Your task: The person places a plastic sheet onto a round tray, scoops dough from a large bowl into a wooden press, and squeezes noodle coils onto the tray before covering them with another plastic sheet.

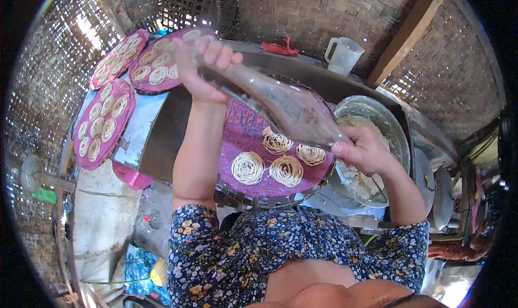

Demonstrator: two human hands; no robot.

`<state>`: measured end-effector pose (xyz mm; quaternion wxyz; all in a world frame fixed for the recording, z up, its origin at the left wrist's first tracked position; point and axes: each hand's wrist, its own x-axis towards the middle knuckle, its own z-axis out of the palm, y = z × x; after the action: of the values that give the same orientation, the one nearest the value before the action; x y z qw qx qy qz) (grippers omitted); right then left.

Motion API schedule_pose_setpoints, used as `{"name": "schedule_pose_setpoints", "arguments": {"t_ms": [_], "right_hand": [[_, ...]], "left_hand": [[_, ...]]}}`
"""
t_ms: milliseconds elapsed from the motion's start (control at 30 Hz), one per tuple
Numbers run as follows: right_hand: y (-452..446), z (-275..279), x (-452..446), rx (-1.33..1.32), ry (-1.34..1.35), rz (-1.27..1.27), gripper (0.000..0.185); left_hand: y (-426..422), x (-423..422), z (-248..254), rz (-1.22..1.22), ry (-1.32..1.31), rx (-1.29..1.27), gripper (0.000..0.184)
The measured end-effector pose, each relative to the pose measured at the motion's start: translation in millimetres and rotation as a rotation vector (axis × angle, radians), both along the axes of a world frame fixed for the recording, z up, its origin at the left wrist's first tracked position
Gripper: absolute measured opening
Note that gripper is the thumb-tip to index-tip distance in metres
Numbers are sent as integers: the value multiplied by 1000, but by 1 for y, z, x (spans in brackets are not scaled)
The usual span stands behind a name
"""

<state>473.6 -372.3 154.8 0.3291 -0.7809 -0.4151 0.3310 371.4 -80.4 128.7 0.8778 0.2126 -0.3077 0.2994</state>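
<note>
A clear, shiny plastic bag or sheet (288,105) is stretched slantwise between my two hands; I cannot make out what is in it, if anything. My left hand (208,65) is closed round its upper left end. Lower down on the right, my right hand (364,149) pinches the other end, beside a large basin. Beneath the bag lies a round tray lined with purple cloth (237,146). Several coiled nests of pale strands sit on its near half, among them one nest (248,168) at the left. The bag hides part of the tray's far side.
The metal basin (402,135) at right holds pale dough-like matter (356,181). At left are several more purple-lined trays (120,127) of coiled nests. A translucent pitcher (345,55) and a red plastic wrapper (279,48) stand and lie at the back, near a woven wall.
</note>
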Motion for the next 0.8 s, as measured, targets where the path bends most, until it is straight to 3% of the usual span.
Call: {"name": "schedule_pose_setpoints", "arguments": {"t_ms": [200, 300, 367, 400, 500, 567, 633, 733, 800], "right_hand": [[-26, -10, 3, -15, 12, 3, 49], [-32, -20, 8, 92, -120, 12, 51], [-36, -22, 11, 13, -63, -9, 52], [-38, -22, 12, -24, -33, -21, 53], [-43, -33, 16, -35, -2, -27, 54], [-40, -28, 12, -35, -26, -29, 55], [-40, -26, 12, -42, -44, -26, 56], [-38, -26, 16, -55, -64, -25, 57], [-37, -24, 16, -48, -79, -41, 57]], "left_hand": [[-26, 4, -19, -12, 83, -47, 44], [-23, 17, -29, -115, 71, -35, 50], [-22, 25, -28, -221, 101, -45, 55], [-34, 25, -20, -159, 201, -81, 58], [-26, 59, -67, -301, 487, 466, 70], [-55, 62, -87, -345, 1054, 605, 67], [-71, 62, -110, 243, 1006, 1244, 56], [-85, 59, -108, -43, 1092, 833, 46], [-82, 59, -120, -3, 1157, 849, 42]]}}
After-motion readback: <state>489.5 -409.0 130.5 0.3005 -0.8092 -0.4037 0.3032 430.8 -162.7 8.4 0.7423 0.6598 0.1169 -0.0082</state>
